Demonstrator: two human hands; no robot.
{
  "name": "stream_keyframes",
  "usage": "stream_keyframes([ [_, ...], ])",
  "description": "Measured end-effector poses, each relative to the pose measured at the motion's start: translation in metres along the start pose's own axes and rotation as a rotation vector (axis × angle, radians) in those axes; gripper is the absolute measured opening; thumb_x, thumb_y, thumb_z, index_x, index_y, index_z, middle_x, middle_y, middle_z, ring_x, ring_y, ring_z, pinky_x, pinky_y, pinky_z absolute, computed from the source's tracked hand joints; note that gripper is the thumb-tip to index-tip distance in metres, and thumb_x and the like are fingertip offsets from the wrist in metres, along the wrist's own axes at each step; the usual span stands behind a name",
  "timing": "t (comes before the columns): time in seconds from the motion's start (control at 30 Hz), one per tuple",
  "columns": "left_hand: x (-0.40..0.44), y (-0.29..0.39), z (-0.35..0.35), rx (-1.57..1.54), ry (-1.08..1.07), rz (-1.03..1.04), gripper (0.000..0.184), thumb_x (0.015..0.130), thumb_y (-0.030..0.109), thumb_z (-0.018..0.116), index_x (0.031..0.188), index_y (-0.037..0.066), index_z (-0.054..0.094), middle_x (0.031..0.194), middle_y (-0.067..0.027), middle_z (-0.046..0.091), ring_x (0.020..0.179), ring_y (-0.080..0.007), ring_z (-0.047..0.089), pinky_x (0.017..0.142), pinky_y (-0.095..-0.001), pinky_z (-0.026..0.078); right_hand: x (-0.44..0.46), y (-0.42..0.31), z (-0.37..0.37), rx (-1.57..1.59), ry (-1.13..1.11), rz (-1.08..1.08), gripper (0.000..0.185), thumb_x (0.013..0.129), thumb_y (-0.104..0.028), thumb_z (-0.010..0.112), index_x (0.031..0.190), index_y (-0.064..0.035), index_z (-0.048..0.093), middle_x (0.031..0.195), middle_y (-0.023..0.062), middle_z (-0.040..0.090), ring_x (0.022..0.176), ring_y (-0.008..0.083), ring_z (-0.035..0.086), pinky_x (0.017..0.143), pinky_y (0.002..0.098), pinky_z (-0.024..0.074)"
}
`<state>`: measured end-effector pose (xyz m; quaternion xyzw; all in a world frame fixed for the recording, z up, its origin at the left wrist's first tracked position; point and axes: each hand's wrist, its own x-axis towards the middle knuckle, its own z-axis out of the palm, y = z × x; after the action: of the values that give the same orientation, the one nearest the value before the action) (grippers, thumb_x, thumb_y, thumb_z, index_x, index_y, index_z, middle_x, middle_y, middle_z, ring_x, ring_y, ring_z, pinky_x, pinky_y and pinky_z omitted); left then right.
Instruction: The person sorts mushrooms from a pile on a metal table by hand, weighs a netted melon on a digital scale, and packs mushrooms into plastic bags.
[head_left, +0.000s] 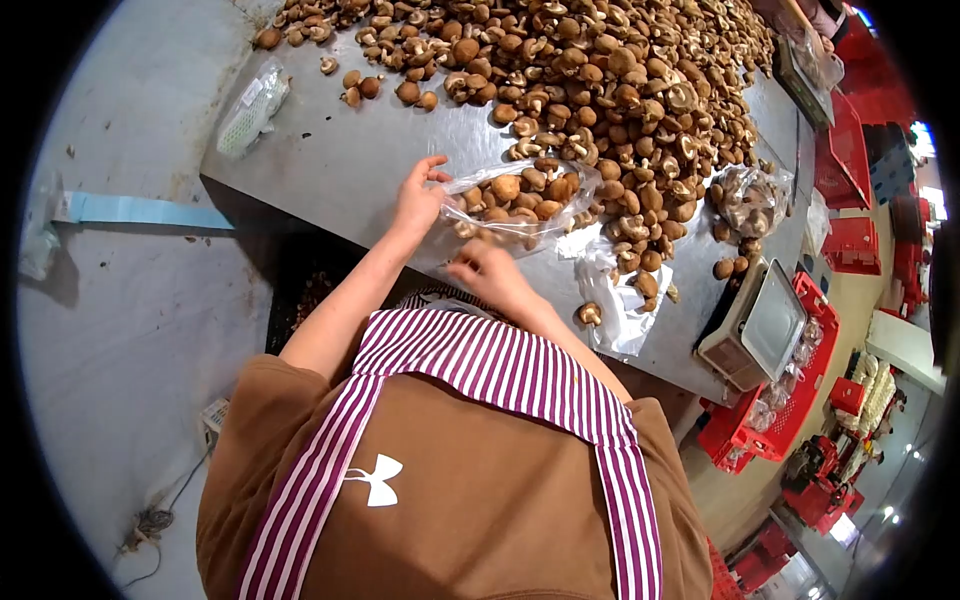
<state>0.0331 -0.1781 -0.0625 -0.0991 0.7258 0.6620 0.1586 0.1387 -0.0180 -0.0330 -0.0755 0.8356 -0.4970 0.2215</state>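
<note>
A clear plastic bag [545, 228] filled with brown shiitake mushrooms [507, 187] lies on the metal table in front of me. My left hand [420, 200] rests against the bag's left side, its fingers stretched out and apart. At the bag's near edge is my right hand [488, 268], with its fingers curled together on the loose plastic; the fingertips are partly hidden. A large heap of loose shiitake mushrooms [620, 90] spreads behind the bag and to its right.
A white plastic bag [620, 310] lies to the right, with a few mushrooms on it. Beyond it stand a weighing scale [760, 325], another filled bag [750, 200] and a red crate [790, 410] of bagged mushrooms. A pack of bags [253, 108] lies at the table's left edge.
</note>
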Motion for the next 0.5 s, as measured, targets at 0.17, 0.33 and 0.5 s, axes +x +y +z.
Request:
stream_keyframes([
  [0.17,-0.003,-0.012,0.001,0.032,-0.01,0.048,0.052,0.082,-0.011,0.046,0.131,0.005,0.055,0.103,-0.008,0.06,0.07,-0.0152,0.065,0.065,-0.0283,0.053,-0.015,0.022,-0.064,0.054,0.51,0.05,0.02,0.089,-0.014,0.069,0.103,-0.0007,0.066,0.1,0.0155,0.067,0.089,0.0289,0.066,0.08,0.0418,0.0522],
  [0.33,-0.013,-0.005,0.013,0.399,-0.035,0.147,0.046,0.085,0.006,0.061,0.13,0.005,0.055,0.105,-0.01,0.061,0.082,-0.0203,0.065,0.074,-0.0331,0.053,-0.003,0.051,-0.116,-0.344,0.914,0.341,0.047,0.088,-0.038,0.07,0.114,-0.0007,0.057,0.109,0.0184,0.064,0.099,0.037,0.063,0.082,0.0463,0.0499],
  [0.5,-0.015,0.0,0.023,0.868,0.08,0.472,0.035,0.084,0.015,0.073,0.114,0.002,0.062,0.097,-0.0074,0.06,0.072,-0.0206,0.06,0.067,-0.0302,0.048,0.03,0.098,-0.118,-0.267,0.806,0.322,0.042,0.091,-0.039,0.066,0.106,0.0009,0.064,0.096,0.0167,0.067,0.093,0.0352,0.065,0.079,0.0434,0.0501],
])
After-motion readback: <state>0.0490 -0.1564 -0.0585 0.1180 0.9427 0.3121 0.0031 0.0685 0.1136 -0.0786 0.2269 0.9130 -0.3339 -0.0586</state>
